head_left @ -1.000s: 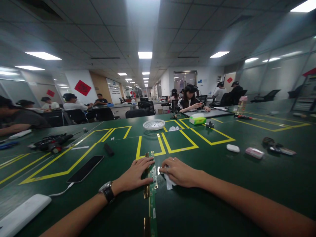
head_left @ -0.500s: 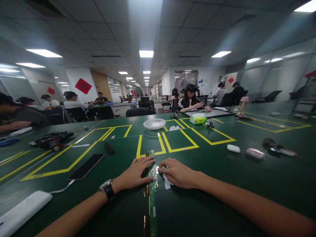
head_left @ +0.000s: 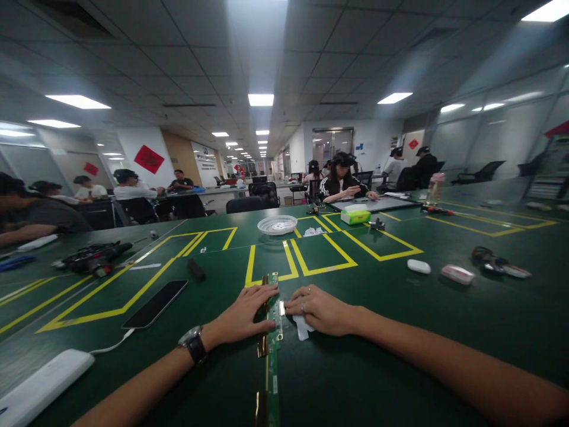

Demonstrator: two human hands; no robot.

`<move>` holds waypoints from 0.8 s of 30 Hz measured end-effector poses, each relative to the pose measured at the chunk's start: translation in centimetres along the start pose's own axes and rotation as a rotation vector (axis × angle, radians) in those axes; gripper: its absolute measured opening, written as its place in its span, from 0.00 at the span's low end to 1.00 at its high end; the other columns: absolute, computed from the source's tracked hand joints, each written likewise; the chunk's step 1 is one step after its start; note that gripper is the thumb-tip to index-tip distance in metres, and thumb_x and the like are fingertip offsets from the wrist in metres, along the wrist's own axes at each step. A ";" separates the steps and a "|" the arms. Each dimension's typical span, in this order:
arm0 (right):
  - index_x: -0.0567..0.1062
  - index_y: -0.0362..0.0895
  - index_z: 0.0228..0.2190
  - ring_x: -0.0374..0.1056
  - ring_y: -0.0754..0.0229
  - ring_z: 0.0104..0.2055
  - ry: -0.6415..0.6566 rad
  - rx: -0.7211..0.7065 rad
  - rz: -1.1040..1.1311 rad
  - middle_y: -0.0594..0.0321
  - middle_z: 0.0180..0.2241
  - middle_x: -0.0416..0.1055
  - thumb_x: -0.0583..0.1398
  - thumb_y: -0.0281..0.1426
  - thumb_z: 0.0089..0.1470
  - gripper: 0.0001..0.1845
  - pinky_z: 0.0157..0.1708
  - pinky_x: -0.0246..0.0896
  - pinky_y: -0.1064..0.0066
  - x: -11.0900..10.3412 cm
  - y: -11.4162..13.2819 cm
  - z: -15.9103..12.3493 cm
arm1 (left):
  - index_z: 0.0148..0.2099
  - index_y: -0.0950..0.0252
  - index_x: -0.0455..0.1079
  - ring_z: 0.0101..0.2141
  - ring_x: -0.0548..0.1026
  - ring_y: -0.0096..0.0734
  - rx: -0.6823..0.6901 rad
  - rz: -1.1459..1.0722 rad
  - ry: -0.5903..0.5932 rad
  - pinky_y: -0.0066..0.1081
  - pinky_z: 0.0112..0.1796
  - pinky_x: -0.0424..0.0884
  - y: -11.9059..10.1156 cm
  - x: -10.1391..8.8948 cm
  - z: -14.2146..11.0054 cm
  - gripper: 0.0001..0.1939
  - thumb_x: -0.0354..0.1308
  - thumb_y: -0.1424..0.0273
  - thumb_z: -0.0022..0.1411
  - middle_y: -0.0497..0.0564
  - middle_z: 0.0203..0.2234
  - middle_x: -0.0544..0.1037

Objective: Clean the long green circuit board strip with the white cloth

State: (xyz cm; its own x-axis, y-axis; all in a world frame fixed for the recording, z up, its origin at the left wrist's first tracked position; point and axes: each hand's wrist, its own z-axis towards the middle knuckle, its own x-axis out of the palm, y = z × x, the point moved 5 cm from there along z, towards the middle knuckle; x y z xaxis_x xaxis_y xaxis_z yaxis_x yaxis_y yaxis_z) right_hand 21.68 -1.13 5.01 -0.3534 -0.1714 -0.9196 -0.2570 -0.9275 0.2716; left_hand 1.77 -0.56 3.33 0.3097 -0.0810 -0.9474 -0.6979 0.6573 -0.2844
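A long, narrow green circuit board [head_left: 272,367] with copper-coloured flex strips along its left side lies lengthwise in front of me. My left hand [head_left: 246,311] rests across its upper part, fingers stretched out and thumb apart, pressing on it. A watch [head_left: 193,344] is on that wrist. At the board's right edge is a silvery connector [head_left: 281,308]. My right hand [head_left: 317,309] has its fingertips together beside this connector, touching or nearly touching it. A white tissue or cloth [head_left: 303,327] sticks out from under the right fingers; the part inside them is hidden.
Left of me lie a phone [head_left: 155,304] cabled to a white power bank [head_left: 48,385], a small black object [head_left: 196,269] and a power drill [head_left: 100,258]. Ahead stand a white basket [head_left: 277,225] and a tissue pack [head_left: 355,217]. Earbud cases [head_left: 457,274] lie right. A person sits across.
My right fingertips have shifted slightly off the connector, showing more of it, and the white tissue has moved a little. The left hand stays on the board.
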 end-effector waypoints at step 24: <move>0.68 0.43 0.58 0.58 0.58 0.63 0.000 -0.169 -0.057 0.55 0.59 0.67 0.52 0.19 0.60 0.25 0.60 0.51 0.59 0.2 1.6 1.3 | 0.72 0.54 0.45 0.64 0.55 0.49 0.033 -0.087 -0.011 0.49 0.61 0.54 -0.1 -0.1 -0.3 0.36 0.51 0.51 0.69 0.53 0.67 0.56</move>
State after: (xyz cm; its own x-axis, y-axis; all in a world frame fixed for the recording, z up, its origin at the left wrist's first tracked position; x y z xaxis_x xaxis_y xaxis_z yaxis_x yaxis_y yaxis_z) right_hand 19.99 -2.25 5.62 -0.3422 -0.1167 -0.9323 -0.1218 -0.9784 0.1672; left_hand 1.58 -0.84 3.37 0.3755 -0.1302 -0.9176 -0.6468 0.6724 -0.3600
